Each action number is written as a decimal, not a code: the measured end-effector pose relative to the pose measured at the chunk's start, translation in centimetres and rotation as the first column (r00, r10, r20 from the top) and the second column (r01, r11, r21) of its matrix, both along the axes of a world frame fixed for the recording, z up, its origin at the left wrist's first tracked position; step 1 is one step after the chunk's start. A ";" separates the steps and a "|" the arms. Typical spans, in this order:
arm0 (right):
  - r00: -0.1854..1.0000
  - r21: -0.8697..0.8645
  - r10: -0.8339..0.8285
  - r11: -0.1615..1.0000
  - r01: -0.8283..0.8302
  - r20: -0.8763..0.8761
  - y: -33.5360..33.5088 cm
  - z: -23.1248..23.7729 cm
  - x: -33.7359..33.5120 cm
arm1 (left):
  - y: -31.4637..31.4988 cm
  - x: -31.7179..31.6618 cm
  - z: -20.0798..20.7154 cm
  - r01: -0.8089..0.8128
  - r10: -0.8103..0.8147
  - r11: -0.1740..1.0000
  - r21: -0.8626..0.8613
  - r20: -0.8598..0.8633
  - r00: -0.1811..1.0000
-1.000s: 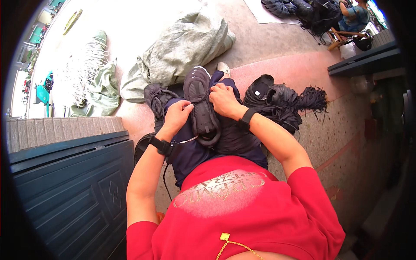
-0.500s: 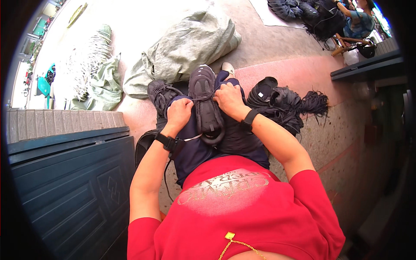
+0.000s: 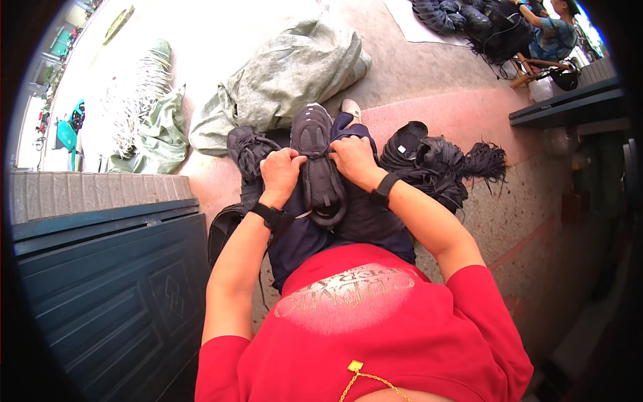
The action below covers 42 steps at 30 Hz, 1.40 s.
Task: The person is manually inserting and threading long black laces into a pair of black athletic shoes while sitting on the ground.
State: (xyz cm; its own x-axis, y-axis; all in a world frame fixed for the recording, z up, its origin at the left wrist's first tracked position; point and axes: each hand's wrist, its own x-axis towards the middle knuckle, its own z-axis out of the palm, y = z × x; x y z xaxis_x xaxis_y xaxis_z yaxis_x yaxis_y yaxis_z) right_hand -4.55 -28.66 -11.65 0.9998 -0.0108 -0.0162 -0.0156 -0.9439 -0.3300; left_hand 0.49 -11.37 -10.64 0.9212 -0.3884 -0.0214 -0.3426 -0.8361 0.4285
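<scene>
A black sneaker (image 3: 313, 137) lies across my lap, its toe pointing away from me. At its left side my left hand (image 3: 280, 171) is closed, thumb and fingers pinching a dark shoelace close to the shoe's upper. My right hand (image 3: 355, 159) is closed at the opposite side, its fingertips on the lace by the shoe's edge. Just left of my left hand rests another black shoe (image 3: 250, 151) with its laces showing. The lace ends are partly hidden by my fingers.
A pile of black shoe uppers (image 3: 429, 161) lies to my right. Ahead sits a grey-green woven sack (image 3: 288, 74); farther left is a bundle of white strands (image 3: 137, 94). A blue door panel (image 3: 114, 295) stands at my left. Another person (image 3: 554, 37) sits at the far right.
My left hand has shifted right and closer to the shoe, shortening the stretch of lace beside it. The right hand has moved only slightly.
</scene>
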 end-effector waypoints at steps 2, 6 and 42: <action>0.999 0.034 -0.022 0.999 0.021 0.025 0.2 0.1 -0.3 | 0.0 -0.5 0.0 -0.071 0.071 0.997 -0.021 0.008 0.997; 0.998 -0.107 0.062 0.992 -0.060 0.013 0.7 0.7 -1.4 | 0.0 -2.8 0.4 0.118 -0.169 0.979 0.168 0.334 0.927; 0.966 0.693 0.041 0.689 -0.211 0.254 -0.7 6.9 -0.7 | -3.8 3.7 0.6 -0.363 -0.233 0.697 -0.618 -0.674 0.701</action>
